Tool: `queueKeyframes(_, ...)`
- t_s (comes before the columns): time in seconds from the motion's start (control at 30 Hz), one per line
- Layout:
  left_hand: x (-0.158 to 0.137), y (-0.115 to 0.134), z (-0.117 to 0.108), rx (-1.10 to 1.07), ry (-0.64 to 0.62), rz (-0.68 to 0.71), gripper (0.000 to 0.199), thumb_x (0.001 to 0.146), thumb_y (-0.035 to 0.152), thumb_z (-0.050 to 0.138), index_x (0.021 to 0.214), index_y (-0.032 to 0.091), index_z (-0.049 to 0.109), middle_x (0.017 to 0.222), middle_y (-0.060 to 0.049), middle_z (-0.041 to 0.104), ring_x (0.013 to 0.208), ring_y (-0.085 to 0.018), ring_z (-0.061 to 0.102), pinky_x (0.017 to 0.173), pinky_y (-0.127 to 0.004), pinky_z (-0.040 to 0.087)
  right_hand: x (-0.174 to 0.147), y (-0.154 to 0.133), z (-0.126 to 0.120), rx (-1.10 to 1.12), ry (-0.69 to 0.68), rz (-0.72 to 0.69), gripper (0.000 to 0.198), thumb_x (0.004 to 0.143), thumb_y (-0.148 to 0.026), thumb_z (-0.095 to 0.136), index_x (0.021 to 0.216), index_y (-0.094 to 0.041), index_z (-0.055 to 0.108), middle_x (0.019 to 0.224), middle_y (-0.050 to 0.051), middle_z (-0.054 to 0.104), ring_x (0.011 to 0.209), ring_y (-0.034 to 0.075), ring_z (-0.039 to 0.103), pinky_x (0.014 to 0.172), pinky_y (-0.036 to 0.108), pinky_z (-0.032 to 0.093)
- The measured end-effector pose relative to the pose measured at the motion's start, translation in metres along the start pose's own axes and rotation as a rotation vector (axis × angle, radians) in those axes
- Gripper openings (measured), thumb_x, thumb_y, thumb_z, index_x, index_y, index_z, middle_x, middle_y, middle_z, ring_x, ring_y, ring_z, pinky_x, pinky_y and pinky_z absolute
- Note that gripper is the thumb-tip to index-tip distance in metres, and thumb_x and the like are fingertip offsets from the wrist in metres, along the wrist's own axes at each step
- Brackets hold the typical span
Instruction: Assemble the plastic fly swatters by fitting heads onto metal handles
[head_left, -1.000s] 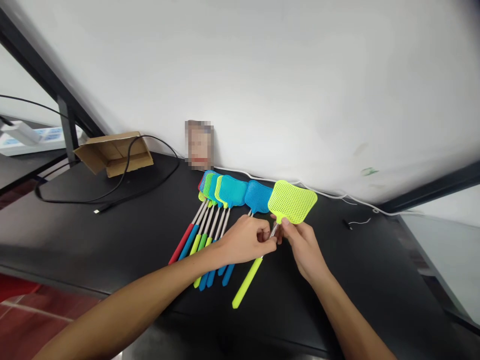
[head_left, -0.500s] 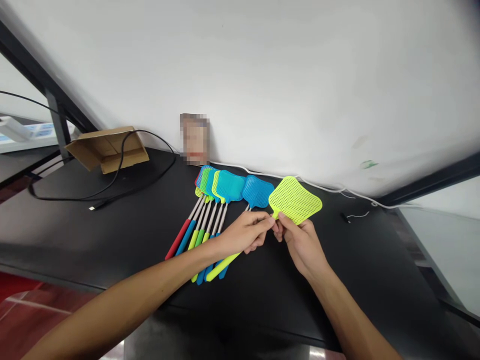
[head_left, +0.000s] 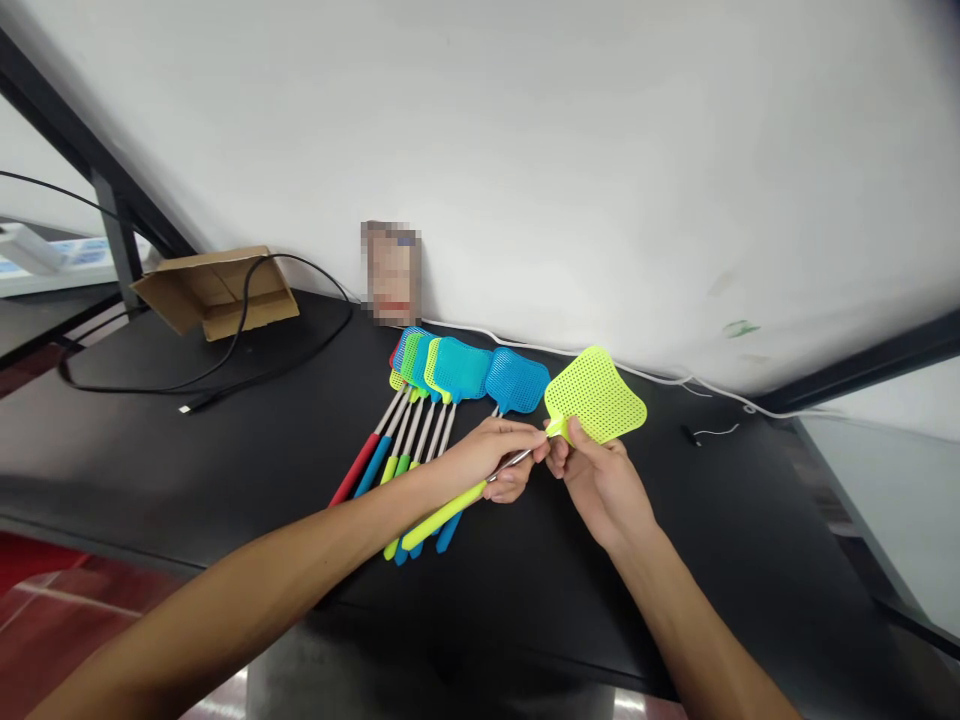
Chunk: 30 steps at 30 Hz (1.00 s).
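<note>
Both hands are on a yellow-green fly swatter [head_left: 598,395] with a perforated square head, a metal shaft and a yellow-green grip. My left hand [head_left: 504,458] pinches the shaft just below the head. At the neck and lower edge of the head, my right hand [head_left: 604,482] holds on with its thumb on top. Just left of it lies a blue fly swatter [head_left: 517,380], its shaft partly hidden behind my left hand. Further left, several fly swatters in teal [head_left: 463,368], green, blue and red overlap in a row, heads toward the wall, some grips hidden by my left forearm.
An open cardboard box [head_left: 251,290] stands at the back left, with a black cable [head_left: 247,378] looped around it on the black table [head_left: 750,560]. A blurred upright package [head_left: 391,275] leans on the wall [head_left: 600,150]. A white cable [head_left: 517,345] runs along the table's back edge.
The held swatter has turned slightly and moved a little right at its head. Its metal shaft now shows below my left hand, and my right thumb has shifted onto the head's lower edge.
</note>
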<state>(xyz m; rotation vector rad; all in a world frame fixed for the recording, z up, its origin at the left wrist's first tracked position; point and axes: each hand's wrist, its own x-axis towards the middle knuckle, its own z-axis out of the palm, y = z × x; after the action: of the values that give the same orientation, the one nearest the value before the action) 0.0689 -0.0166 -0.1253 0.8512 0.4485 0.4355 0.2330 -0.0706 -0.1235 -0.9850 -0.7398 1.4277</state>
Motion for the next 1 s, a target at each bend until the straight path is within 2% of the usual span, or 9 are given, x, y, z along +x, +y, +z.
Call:
queueKeyframes(0.23,-0.002,-0.001,0.003,-0.083,0.002,0.011,0.027,0.091,0.038,0.064,0.077,0.015,0.058,0.042,0.010,0.039,0.029,-0.005,0.030,0.034,-0.020,0.027,0.003,0.000,0.003,0.002,0.055,-0.022,0.029,0.082,-0.046,0.081,0.086,-0.018,0.072,0.070,0.000,0.057,0.069,0.016,0.056,0.061,0.030,0.044)
queueKeyframes(0.47,-0.006,0.003,0.009,-0.144,-0.055,0.031,0.024,0.091,0.034,0.062,0.076,0.015,0.057,0.042,0.010,0.037,0.029,-0.005,0.026,0.035,-0.020,0.025,0.004,0.002,0.003,0.018,0.084,-0.048,0.028,0.085,-0.047,0.078,0.085,-0.020,0.070,0.069,-0.001,0.054,0.067,0.015,0.055,0.062,0.030,0.045)
queueKeyframes(0.7,-0.005,-0.002,0.012,-0.182,-0.079,0.059,0.025,0.090,0.033,0.064,0.075,0.016,0.055,0.042,0.010,0.038,0.029,-0.005,0.028,0.036,-0.020,0.024,0.005,0.004,-0.002,0.064,0.094,-0.028,0.031,0.083,-0.048,0.079,0.090,-0.019,0.074,0.066,-0.002,0.054,0.064,0.014,0.056,0.063,0.029,0.045)
queueKeyframes(0.9,-0.006,-0.001,0.013,-0.198,-0.097,0.032,0.023,0.090,0.032,0.061,0.075,0.017,0.054,0.041,0.010,0.037,0.029,-0.006,0.027,0.037,-0.021,0.026,0.007,0.003,-0.006,0.068,0.102,-0.059,0.032,0.080,-0.050,0.082,0.086,-0.020,0.072,0.066,-0.003,0.053,0.061,0.013,0.052,0.062,0.028,0.045)
queueKeyframes(1.0,-0.008,-0.001,0.014,-0.206,-0.110,0.028,0.023,0.091,0.032,0.060,0.075,0.017,0.053,0.041,0.010,0.035,0.029,-0.006,0.027,0.037,-0.021,0.026,0.008,0.003,-0.007,0.033,0.062,-0.095,0.031,0.082,-0.051,0.080,0.081,-0.022,0.069,0.064,-0.004,0.050,0.061,0.013,0.051,0.062,0.029,0.045)
